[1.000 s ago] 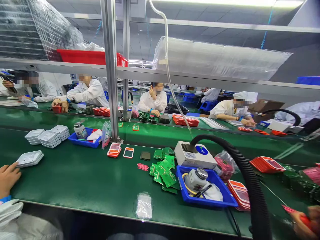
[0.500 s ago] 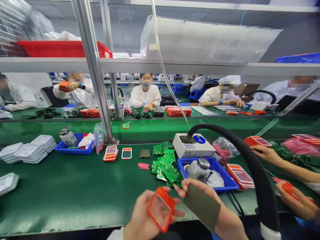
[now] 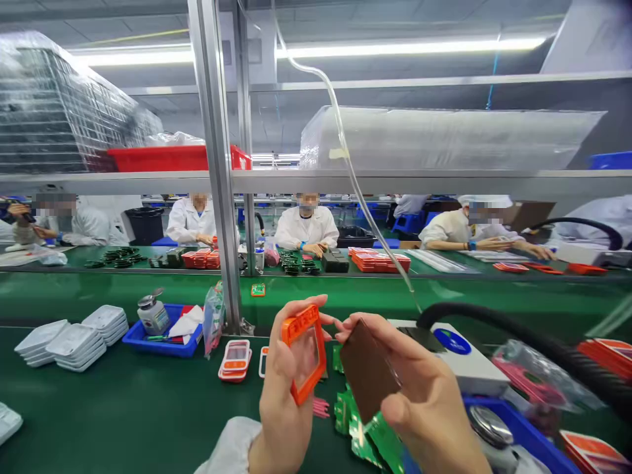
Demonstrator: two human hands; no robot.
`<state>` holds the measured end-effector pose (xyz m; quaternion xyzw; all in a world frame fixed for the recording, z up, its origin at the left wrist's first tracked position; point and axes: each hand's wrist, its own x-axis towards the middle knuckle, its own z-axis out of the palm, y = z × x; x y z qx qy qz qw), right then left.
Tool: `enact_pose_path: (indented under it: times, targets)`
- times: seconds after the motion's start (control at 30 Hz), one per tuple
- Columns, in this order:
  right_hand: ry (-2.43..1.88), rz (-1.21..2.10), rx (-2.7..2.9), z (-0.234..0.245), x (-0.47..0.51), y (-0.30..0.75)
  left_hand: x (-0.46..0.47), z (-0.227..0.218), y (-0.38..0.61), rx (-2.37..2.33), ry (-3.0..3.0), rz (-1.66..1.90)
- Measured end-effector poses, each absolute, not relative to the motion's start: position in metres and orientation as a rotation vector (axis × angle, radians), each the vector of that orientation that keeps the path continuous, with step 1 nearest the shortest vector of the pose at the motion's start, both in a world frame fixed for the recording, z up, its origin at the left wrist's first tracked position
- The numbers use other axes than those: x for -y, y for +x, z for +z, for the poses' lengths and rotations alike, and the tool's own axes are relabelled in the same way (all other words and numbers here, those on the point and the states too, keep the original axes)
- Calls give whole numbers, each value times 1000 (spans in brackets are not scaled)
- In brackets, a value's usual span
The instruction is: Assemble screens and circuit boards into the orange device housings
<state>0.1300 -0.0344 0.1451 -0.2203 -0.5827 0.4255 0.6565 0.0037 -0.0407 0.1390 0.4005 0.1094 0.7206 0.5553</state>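
Observation:
My left hand [image 3: 282, 405] grips an orange plastic frame [image 3: 305, 355] with a clear window, tilted up on its edge. In my right hand [image 3: 432, 395] is a dark, flat rectangular panel [image 3: 368, 372], held by its edges between thumb and fingers. The two pieces are side by side and apart, while the fingertips of both hands nearly meet. Below and behind the right hand lie green circuit boards [image 3: 363, 438], partly hidden. Pink strips [image 3: 320, 408] rest beside them. White-and-orange frames [image 3: 236, 359] lie farther left on the green bench.
A blue tray [image 3: 182, 351] holding a dispenser bottle [image 3: 154, 316] stands left, near stacked white trays [image 3: 76, 345]. At right are a white box [image 3: 476, 375], a thick black hose [image 3: 518, 329] and another blue tray [image 3: 553, 454]. A metal post [image 3: 217, 197] rises ahead; co-workers sit opposite.
Both hands have risen with the orange frame and the dark panel, which now stand more upright. The view has tilted up and shifted left, and the neighbour's hands at right are out of view.

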Motion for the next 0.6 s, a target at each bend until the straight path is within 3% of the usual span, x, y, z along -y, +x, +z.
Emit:
enact_pose_path:
  times: [0.33,0.6]
  targets:
    - [-1008,560,1198,138,-11,109,-11,120,10,-491,735,1603]
    - [-1161,357,1285,128,-30,100,-23,114,20,-457,491,1511]
